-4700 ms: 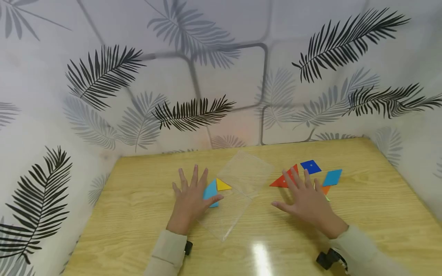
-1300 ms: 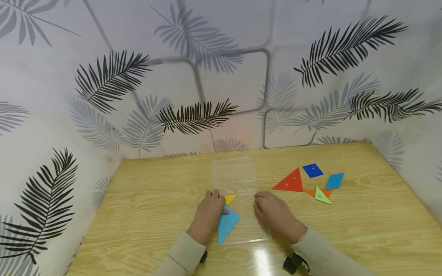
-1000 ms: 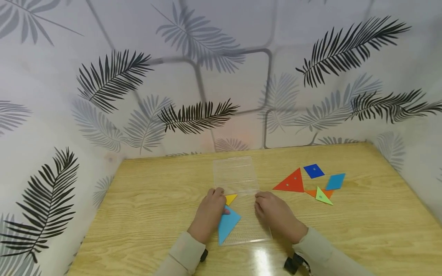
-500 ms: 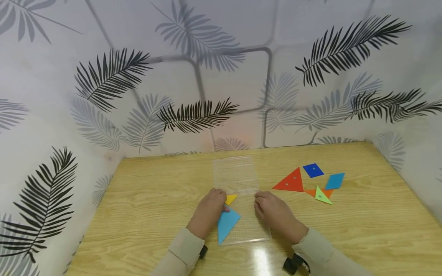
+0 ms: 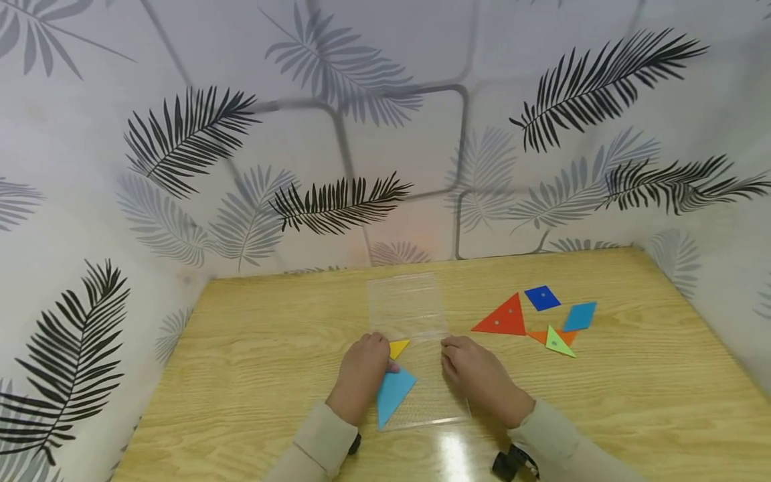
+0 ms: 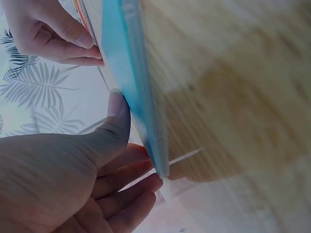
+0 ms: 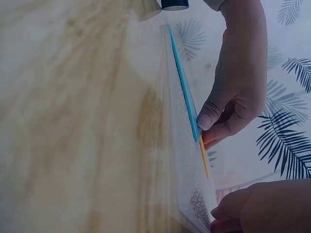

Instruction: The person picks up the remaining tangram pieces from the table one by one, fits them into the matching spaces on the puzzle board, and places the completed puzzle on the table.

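Observation:
An open clear plastic case [image 5: 430, 395] lies flat on the table, its lid half folded away from me. In its near half sit a light blue triangle [image 5: 395, 395] and a small yellow triangle [image 5: 399, 349]. My left hand [image 5: 361, 371] grips the case's left edge, with the thumb resting on the light blue triangle, as the left wrist view also shows. Opposite it, my right hand [image 5: 482, 378] holds the right edge near the hinge with curled fingers; its fingertips are partly hidden in the head view. The left fingers cover part of the yellow triangle.
To the right of the case lie a red triangle [image 5: 504, 318], a dark blue square [image 5: 543, 298], a blue parallelogram [image 5: 581, 316], and a light green triangle [image 5: 558, 343] overlapping an orange piece [image 5: 536, 336]. The wooden table [image 5: 259, 335] meets a leaf-patterned backdrop [image 5: 289, 134].
Since the earliest frame, the case has turned from a diagonal to nearly straight, carrying the two triangles. Both hands have gone from spread fingers to gripping its edges. Over the last second little moves.

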`<action>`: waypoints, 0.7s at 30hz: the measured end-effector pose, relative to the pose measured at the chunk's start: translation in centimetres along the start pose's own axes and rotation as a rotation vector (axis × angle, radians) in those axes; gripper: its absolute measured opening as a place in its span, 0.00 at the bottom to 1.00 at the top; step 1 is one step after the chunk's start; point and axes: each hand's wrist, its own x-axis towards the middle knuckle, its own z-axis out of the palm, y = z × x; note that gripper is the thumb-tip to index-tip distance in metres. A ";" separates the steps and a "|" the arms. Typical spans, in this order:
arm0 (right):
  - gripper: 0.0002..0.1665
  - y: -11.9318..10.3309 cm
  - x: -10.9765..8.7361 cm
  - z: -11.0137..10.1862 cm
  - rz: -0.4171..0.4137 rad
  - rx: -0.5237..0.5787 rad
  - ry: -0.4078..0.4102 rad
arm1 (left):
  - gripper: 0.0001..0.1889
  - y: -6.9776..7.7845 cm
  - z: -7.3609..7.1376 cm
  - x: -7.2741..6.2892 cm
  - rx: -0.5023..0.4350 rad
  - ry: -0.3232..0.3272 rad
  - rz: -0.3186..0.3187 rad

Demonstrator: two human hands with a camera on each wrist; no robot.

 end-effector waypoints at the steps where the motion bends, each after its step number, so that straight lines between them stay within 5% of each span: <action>1: 0.09 0.0 0.0 0.0 -0.003 -0.001 -0.002 | 0.21 0.0 0.0 0.0 0.005 -0.001 -0.003; 13: 0.14 1.6 0.6 -1.2 0.071 0.167 -0.182 | 0.16 -0.5 0.3 -0.5 -0.028 0.054 0.103; 17: 0.17 2.9 0.5 -1.8 0.042 0.182 -0.231 | 0.16 -0.6 0.3 -0.4 -0.048 0.029 0.092; 21: 0.16 5.1 0.4 -2.4 -0.042 0.121 -0.179 | 0.15 -0.7 0.1 -0.5 -0.026 0.045 0.108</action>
